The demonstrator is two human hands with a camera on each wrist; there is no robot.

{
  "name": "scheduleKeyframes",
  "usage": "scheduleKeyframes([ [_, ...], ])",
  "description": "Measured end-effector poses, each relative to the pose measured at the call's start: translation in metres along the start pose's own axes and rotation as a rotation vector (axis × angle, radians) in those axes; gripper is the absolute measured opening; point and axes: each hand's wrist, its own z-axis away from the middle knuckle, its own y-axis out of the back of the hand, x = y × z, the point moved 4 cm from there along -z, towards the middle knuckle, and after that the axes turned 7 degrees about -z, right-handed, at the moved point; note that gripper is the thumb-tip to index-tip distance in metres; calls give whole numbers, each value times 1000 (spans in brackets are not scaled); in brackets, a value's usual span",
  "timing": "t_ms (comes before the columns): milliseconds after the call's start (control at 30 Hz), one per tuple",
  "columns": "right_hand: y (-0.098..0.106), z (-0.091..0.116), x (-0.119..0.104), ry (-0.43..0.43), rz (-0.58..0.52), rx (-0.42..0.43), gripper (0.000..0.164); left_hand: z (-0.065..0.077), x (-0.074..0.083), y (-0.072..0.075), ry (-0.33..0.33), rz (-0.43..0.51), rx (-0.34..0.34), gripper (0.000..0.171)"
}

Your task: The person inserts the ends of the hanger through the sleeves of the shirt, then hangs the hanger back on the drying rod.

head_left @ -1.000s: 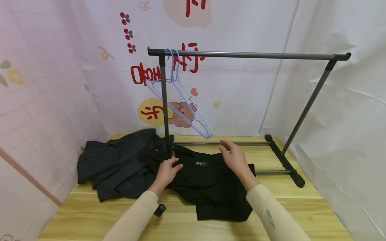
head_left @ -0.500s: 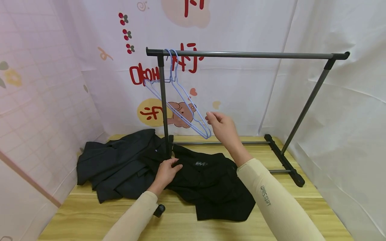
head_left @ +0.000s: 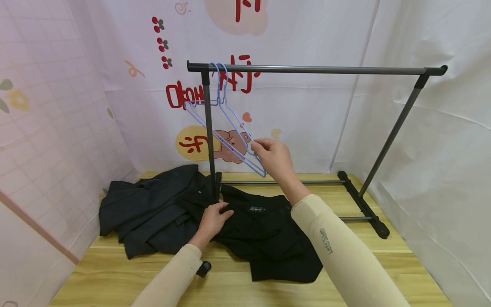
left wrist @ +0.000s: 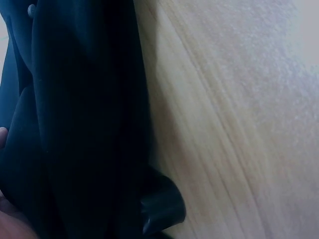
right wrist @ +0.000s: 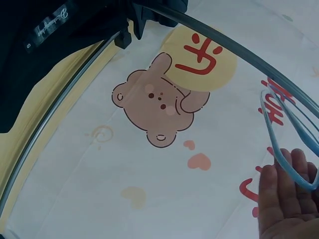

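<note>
In the head view, a black garment point(head_left: 268, 238) with a small printed label lies on the table under the left end of a clothes rack point(head_left: 330, 70). My left hand point(head_left: 212, 221) pinches the garment's left edge beside the rack post. The left wrist view shows dark cloth with a fingertip point(left wrist: 3, 137) against it. Two thin blue hangers point(head_left: 234, 123) hang on the rail's left end. My right hand point(head_left: 274, 157) is raised at their right lower corner. In the right wrist view, straight fingers of that hand point(right wrist: 289, 199) lie behind a hanger loop point(right wrist: 279, 149); its thumb is hidden.
A second dark garment point(head_left: 153, 209) lies bunched at the left. The rack's left post point(head_left: 209, 140) stands between the garments; a black foot end point(head_left: 203, 268) sticks out near my left forearm. Another foot point(head_left: 362, 204) rests at the right. White printed cloth point(head_left: 307, 111) closes the back.
My right hand has left the right part of the black garment, moving up and left to the hangers. The left hand stays at the garment's edge.
</note>
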Motion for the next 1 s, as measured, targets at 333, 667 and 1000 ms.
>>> scheduleKeyframes([
  [333,0,-1,-10,126,91,125,25,1,2,-1,9,23,-11,31],
  [667,24,6,-15,284,120,358,21,1,1,-2,16,17,-9,31],
  [1000,59,20,22,314,41,416,20,-1,0,-2,25,12,-22,33],
])
